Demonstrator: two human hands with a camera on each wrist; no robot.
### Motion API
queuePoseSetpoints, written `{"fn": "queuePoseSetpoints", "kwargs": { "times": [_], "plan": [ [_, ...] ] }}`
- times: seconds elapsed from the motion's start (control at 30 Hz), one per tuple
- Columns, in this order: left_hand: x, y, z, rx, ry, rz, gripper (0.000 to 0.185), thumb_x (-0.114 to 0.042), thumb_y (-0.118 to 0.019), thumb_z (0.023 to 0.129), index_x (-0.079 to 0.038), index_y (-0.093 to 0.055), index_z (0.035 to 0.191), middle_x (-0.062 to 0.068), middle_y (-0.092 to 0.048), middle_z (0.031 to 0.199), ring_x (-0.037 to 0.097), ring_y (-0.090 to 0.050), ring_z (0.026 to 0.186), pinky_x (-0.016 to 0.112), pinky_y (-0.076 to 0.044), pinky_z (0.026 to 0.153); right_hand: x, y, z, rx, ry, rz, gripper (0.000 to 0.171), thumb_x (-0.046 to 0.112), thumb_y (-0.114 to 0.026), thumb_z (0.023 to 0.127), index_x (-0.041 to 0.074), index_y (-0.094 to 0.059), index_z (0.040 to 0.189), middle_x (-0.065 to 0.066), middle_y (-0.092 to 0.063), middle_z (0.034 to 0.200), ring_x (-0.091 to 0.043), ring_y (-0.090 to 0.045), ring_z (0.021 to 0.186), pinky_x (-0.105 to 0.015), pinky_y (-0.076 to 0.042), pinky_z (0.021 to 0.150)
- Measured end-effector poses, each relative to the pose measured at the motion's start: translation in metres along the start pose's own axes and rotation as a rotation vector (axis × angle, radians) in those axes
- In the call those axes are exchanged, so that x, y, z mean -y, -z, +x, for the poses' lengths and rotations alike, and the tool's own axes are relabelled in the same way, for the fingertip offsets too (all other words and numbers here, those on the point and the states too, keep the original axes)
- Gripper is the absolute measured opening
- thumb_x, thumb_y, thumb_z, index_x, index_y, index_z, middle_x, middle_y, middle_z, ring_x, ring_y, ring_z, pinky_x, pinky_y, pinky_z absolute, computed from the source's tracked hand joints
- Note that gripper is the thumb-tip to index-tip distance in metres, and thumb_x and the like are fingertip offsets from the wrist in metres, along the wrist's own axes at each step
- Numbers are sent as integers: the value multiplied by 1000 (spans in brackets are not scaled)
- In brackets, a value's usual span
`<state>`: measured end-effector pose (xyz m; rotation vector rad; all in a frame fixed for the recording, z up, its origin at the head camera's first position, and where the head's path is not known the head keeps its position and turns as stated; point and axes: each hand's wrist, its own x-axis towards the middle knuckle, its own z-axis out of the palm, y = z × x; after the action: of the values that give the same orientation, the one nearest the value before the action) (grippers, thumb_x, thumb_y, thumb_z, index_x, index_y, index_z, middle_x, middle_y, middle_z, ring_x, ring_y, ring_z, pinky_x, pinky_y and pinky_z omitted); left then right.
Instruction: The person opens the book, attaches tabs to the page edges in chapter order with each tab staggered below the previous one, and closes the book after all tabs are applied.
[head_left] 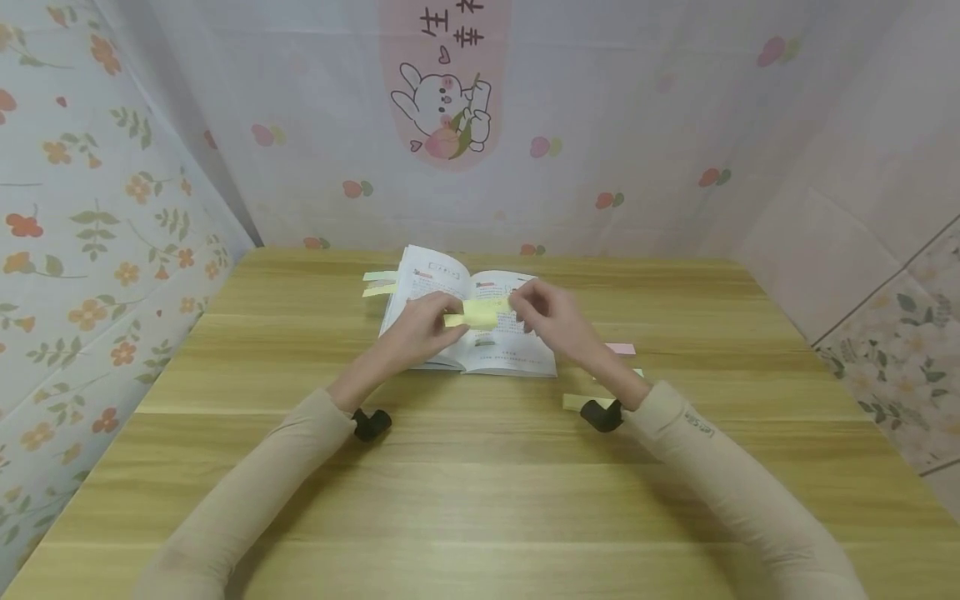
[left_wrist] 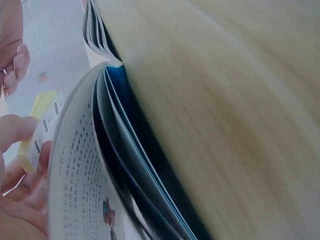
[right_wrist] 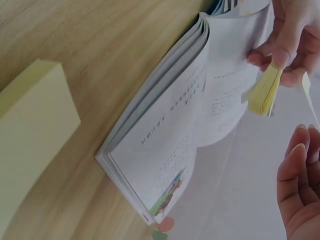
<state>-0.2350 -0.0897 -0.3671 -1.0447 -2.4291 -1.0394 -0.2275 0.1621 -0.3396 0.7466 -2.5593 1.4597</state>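
Note:
An open book point(head_left: 450, 287) lies at the far middle of the wooden table point(head_left: 480, 483). Above its pages my left hand point(head_left: 429, 327) grips a small yellow sticky-note pad point(head_left: 476, 314) by its left end. My right hand point(head_left: 534, 310) pinches the top sheet at the pad's right end. In the right wrist view the pad point(right_wrist: 264, 91) sits between the left hand's fingertips point(right_wrist: 280, 55), a thin sheet point(right_wrist: 311, 100) stands away from it, and my right fingers point(right_wrist: 299, 175) are just below. The left wrist view shows the pad point(left_wrist: 41, 131) beside the book's page edges point(left_wrist: 125, 165).
Two paper tabs point(head_left: 379, 283) stick out of the book's left side. Loose notes lie right of the book: a pink one point(head_left: 620, 348) and a yellow pad point(head_left: 583, 402), seen large in the right wrist view point(right_wrist: 30, 135). Patterned walls close in the table on three sides.

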Motion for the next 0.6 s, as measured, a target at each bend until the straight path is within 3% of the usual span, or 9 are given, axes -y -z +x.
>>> {"fn": "queuePoseSetpoints", "kwargs": {
  "times": [0.3, 0.47, 0.6],
  "plan": [
    [-8, -5, 11, 50, 40, -42, 21, -7, -73, 92, 3, -67, 110, 15, -70, 108, 21, -61, 81, 32, -53, 74, 5, 15, -3, -48, 1, -1, 22, 16, -58, 103, -4, -65, 107, -21, -64, 88, -39, -60, 72, -25, -49, 65],
    [-14, -9, 20, 69, 76, -59, 21, -11, -71, 94, 1, -67, 111, 13, -70, 111, 23, -64, 87, 33, -54, 80, 7, 21, -4, -89, -8, -18, 21, 9, -56, 103, -10, -64, 107, -17, -62, 83, -41, -59, 70, -31, -52, 62],
    [-17, -12, 27, 73, 72, -79, 20, -11, -70, 95, 0, -68, 111, 13, -70, 112, 23, -64, 89, 33, -55, 81, 3, 27, -4, -114, -3, -25, 21, 12, -58, 103, -7, -65, 107, -18, -63, 84, -32, -59, 67, -28, -51, 59]
  ]
}}
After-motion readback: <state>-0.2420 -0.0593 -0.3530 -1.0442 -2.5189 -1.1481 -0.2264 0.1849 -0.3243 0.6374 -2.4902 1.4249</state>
